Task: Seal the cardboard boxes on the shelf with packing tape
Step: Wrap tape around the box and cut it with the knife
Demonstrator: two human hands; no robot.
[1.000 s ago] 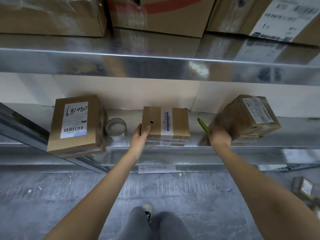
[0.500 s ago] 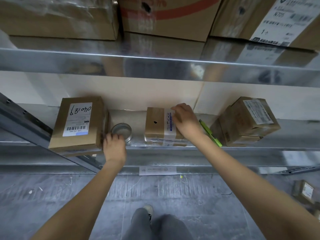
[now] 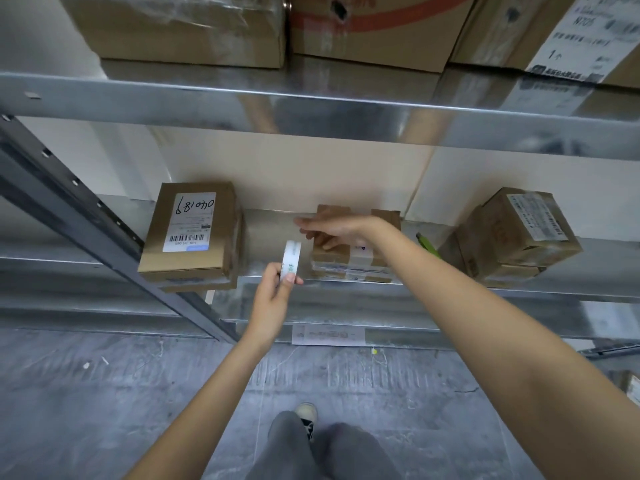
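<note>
The roll of packing tape (image 3: 290,259) is held on edge in front of the shelf lip, pinched between thumb and fingers of the left hand (image 3: 273,292), just left of the middle box (image 3: 349,258). That box sits on the metal shelf (image 3: 450,292), and bands of tape are already seen across its front face. The right hand (image 3: 332,228) is spread above its top, fingers straight and gripping nothing; whether the box is touched cannot be told. No strip is seen drawn from the roll, so the sealing of this box is judged about to begin. The labelled box (image 3: 194,233) to the left and the tilted box (image 3: 519,233) to the right are well apart and appear untouched; whether their seams are closed cannot be told. A green pen-like tool (image 3: 427,244) lies between the middle and tilted boxes. The upper shelf (image 3: 311,109) hangs low overhead, which may cramp working room.
</note>
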